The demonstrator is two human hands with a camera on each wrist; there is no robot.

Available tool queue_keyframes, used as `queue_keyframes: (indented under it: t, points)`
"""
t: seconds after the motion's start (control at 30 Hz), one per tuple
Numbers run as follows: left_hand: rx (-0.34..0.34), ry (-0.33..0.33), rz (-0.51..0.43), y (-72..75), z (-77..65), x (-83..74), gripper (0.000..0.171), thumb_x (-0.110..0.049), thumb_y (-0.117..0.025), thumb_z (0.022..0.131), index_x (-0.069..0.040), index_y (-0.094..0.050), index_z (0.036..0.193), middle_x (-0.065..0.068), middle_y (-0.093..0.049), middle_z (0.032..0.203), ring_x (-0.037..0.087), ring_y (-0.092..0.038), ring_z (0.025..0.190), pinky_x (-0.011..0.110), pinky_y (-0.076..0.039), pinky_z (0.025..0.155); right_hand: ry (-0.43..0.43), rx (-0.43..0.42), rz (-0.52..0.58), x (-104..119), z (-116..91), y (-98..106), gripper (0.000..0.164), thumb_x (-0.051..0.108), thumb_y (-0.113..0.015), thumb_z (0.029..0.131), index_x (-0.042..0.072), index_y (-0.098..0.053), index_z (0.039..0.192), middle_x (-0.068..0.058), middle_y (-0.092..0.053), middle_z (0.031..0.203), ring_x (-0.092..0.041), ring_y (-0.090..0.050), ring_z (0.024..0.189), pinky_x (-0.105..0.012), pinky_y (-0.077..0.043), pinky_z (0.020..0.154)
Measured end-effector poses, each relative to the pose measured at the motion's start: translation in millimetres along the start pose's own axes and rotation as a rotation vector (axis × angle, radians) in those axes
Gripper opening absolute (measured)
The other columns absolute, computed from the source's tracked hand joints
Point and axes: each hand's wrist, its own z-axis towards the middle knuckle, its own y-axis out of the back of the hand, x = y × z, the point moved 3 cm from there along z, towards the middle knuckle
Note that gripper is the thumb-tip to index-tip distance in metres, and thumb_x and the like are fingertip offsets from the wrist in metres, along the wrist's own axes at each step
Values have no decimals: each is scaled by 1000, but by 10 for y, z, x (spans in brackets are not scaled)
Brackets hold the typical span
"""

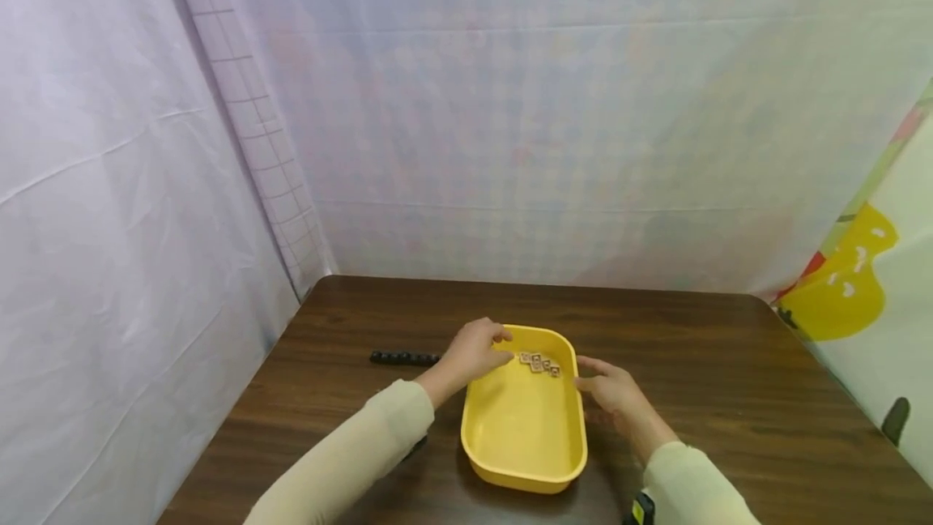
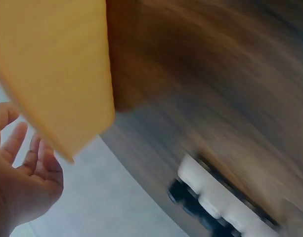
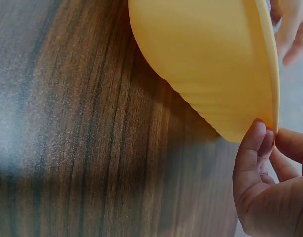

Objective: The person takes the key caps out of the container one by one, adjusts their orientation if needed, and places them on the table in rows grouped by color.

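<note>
A deep yellow plastic tray (image 1: pixel 521 420) stands on the table, its long sides running away from me. Several small pale square pieces with dark markings (image 1: pixel 537 363) lie inside near its far end. My left hand (image 1: pixel 477 349) is over the far left corner, its fingers bent loosely above the inside. In the left wrist view, the left hand's fingers (image 2: pixel 30 158) are spread beside the rim with nothing visible between them. The right hand (image 1: pixel 615 395) is at the right side; in the right wrist view its thumb and fingers (image 3: pixel 250 153) pinch the tray's rim.
Left of the tray lies a dark segmented strip (image 1: pixel 402 358), partly behind the left forearm. Close up, a row of white and black rounded blocks (image 2: pixel 215 202) shows there, blurred. The brown wood-grain table (image 1: pixel 685 347) ends at a pale curtain (image 1: pixel 510 144) behind.
</note>
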Motion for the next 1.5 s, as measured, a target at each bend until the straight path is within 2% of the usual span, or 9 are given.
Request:
queue_keyframes:
  t: [0.33, 0.5, 0.7, 0.83, 1.0, 1.1, 1.23, 1.4, 1.5]
  points:
    - [103, -29, 131, -369, 321, -151, 29, -18, -73, 91, -9, -72, 118, 4, -71, 110, 20, -65, 104, 31, -51, 91, 14, -14, 40, -1, -27, -4, 52, 3, -56, 96, -4, -42, 146, -22, -66, 108, -22, -66, 81, -35, -55, 62]
    - [153, -76, 264, -485, 406, -173, 18, -14, -72, 89, -15, -77, 106, -5, -73, 102, 13, -66, 94, 25, -52, 82, 15, -14, 51, 6, -35, 1, 52, 2, -55, 96, -4, -41, 146, -21, -67, 105, -22, -66, 81, -35, -54, 62]
    - [218, -86, 312, -506, 381, -170, 20, -10, -72, 82, -21, -79, 97, -10, -72, 94, 7, -62, 84, 21, -49, 75, 7, -11, 62, 28, -53, -9, 52, 2, -55, 97, -4, -40, 146, -20, -67, 102, -22, -66, 79, -34, -53, 61]
    - [238, -83, 321, -504, 363, -188, 23, -14, -73, 83, -20, -78, 104, -8, -72, 98, 8, -61, 83, 23, -49, 75, 5, -6, 73, 32, -54, -13, 52, 1, -54, 97, -4, -40, 146, -21, -67, 102, -22, -66, 79, -34, -54, 61]
    - [259, -97, 353, -505, 347, -202, 9, -24, -76, 85, -22, -78, 93, -9, -70, 90, 9, -60, 80, 23, -49, 73, 9, -7, 80, 17, -48, -14, 53, 1, -55, 96, -5, -40, 146, -19, -68, 100, -21, -66, 78, -34, -54, 61]
    - [259, -100, 346, -505, 344, -207, 14, -28, -77, 84, -20, -77, 96, -8, -70, 93, 10, -61, 82, 24, -49, 75, 11, -11, 82, 10, -42, -8, 52, 1, -56, 96, -5, -41, 145, -17, -68, 97, -20, -66, 78, -34, -54, 60]
    - [281, -155, 330, -550, 317, -213, 26, -27, -76, 86, -17, -76, 110, -5, -72, 102, 10, -63, 87, 22, -49, 79, 11, -12, 74, 5, -41, -7, 51, 1, -55, 96, -5, -41, 145, -17, -68, 97, -20, -66, 78, -33, -53, 60]
    - [318, -229, 344, -593, 266, -232, 17, -21, -73, 89, -16, -76, 105, -7, -71, 96, 7, -61, 82, 20, -48, 76, 10, -13, 66, 12, -42, -11, 51, 1, -55, 96, -4, -42, 145, -17, -68, 98, -20, -66, 78, -34, -54, 60]
    - [315, -215, 297, -584, 251, -236, 15, -18, -73, 90, -13, -76, 103, -5, -71, 95, 8, -62, 83, 20, -49, 77, 9, -12, 62, 17, -42, -13, 51, 1, -55, 96, -4, -42, 145, -19, -68, 100, -21, -67, 79, -34, -54, 61]
